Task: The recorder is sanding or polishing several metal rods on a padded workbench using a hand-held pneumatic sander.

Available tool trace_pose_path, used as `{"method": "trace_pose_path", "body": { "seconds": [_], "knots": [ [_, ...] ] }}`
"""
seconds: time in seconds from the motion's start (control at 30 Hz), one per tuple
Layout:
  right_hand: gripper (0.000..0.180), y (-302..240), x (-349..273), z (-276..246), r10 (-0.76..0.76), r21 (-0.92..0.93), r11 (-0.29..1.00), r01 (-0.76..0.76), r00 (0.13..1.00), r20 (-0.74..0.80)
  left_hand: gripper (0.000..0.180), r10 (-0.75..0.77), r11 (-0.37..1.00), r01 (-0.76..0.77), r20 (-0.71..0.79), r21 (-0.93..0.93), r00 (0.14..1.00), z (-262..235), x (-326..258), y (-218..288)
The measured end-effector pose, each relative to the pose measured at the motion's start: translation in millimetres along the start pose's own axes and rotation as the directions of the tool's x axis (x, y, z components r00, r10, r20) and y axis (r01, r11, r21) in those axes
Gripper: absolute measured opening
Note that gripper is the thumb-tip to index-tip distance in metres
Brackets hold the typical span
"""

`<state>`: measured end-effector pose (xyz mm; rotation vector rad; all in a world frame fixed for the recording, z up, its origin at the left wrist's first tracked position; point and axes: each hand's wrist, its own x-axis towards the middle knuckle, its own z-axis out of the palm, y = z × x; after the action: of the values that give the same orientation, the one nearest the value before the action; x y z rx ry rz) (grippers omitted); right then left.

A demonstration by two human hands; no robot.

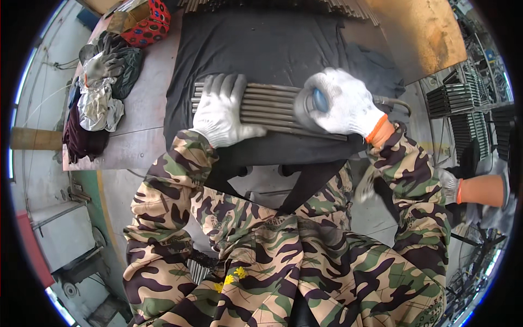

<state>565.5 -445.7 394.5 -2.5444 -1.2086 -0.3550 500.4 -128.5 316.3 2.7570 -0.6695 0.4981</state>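
Observation:
A row of dark metal tubes [269, 104] lies side by side on a black cloth [256, 46]. Across their left end my left hand [220, 111], in a white knitted glove, rests flat with fingers stretched out and thumb apart. My right hand [351, 101], gloved the same way with an orange cuff, wraps round a handheld power sander [320, 101] with a blue top. The sander sits over the right part of the tubes; its lower edge is smeared by motion. A hose or handle end [396, 103] shows just right of that hand.
Many more tubes [294, 4] lie at the far edge. A brown board [430, 32] stands far right, with racked tubes [455, 98] beyond. Gloves and rags [101, 87] and a red box [150, 24] are at left. Another person's gloved hand [449, 185] reaches in at right.

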Motion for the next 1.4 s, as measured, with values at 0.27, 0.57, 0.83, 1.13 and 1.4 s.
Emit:
{"method": "trace_pose_path", "body": {
  "seconds": [0.27,0.57,0.83,1.13,1.4],
  "knots": [
    [0.03,2,0,-6,0.041,-0.002,0.999,-0.041,0.998,0.051,0.125,-0.151,0.986,0.143,0.083,0.087,0.985,-11,4,17],
    [0.034,15,-19,-14,0.062,-0.004,0.998,-0.062,0.995,0.084,0.123,-0.143,0.98,0.143,-0.016,0.14,0.99,4,5,14],
    [0.036,6,-24,-22,0.039,-0.031,0.999,-0.035,0.983,0.177,0.103,-0.172,0.975,0.18,-0.067,0.129,0.983,2,9,23],
    [0.032,-26,14,2,0.049,-0.02,0.999,-0.046,0.989,0.143,0.068,-0.271,0.942,0.305,-0.221,0.137,0.937,24,19,24],
    [0.03,-45,48,15,0.037,-0.011,0.999,-0.036,0.989,0.146,0.06,-0.202,0.974,0.219,-0.221,0.055,0.954,12,7,-21]
  ]
}}
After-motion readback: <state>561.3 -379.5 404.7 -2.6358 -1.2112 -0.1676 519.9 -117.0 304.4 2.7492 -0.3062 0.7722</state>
